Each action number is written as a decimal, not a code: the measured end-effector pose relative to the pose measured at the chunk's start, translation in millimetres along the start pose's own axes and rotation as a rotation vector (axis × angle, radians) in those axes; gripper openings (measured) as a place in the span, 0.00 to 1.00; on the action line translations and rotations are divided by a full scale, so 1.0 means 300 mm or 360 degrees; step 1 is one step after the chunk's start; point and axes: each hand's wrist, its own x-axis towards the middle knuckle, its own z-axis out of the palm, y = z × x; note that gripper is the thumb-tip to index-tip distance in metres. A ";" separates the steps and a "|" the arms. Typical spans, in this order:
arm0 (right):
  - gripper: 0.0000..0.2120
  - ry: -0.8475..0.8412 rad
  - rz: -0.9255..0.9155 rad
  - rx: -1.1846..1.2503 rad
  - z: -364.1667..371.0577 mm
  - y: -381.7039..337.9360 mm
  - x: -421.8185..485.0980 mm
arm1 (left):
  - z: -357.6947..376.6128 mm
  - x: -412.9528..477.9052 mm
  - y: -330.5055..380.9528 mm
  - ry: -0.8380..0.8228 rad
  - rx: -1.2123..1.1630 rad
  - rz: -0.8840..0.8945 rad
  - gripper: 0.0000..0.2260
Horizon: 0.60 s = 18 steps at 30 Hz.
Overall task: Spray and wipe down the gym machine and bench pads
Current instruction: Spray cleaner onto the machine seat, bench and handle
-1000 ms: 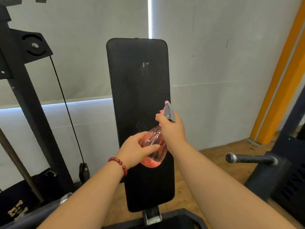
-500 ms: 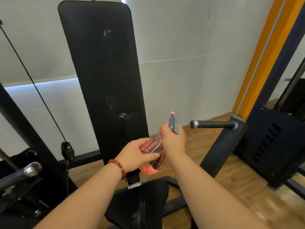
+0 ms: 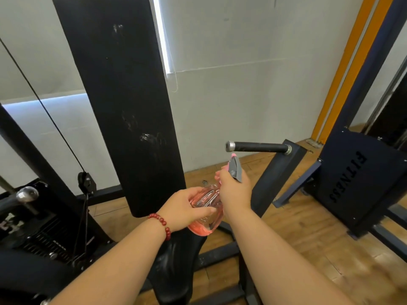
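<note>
Gripping spray bottle (image 3: 206,225), both hands (image 3: 182,208) (image 3: 234,192)

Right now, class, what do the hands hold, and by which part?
One pink spray bottle: the left hand wraps its body, the right hand grips its neck.

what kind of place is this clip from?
Most likely a gym: a tall black back pad, a cable pulley and a panel lettered FITNESS. The left hand and right hand hold a spray bottle.
</note>
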 end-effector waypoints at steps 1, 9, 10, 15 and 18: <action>0.03 -0.0019 0.0012 0.0002 -0.025 0.001 0.001 | 0.023 0.000 0.006 0.0003 -0.0004 -0.0013 0.16; 0.04 -0.0047 0.0057 0.0032 -0.170 0.019 0.040 | 0.171 0.013 0.062 0.0036 0.0025 -0.0077 0.19; 0.03 -0.0021 0.0068 0.0032 -0.185 0.024 0.044 | 0.189 0.017 0.065 0.0034 0.0034 -0.0085 0.20; 0.05 0.0068 0.0066 0.0024 -0.281 0.040 0.061 | 0.273 0.042 0.104 -0.0009 0.0046 -0.0106 0.21; 0.05 0.0135 0.0042 0.0033 -0.335 0.048 0.083 | 0.319 0.068 0.132 -0.0052 0.0012 -0.0093 0.21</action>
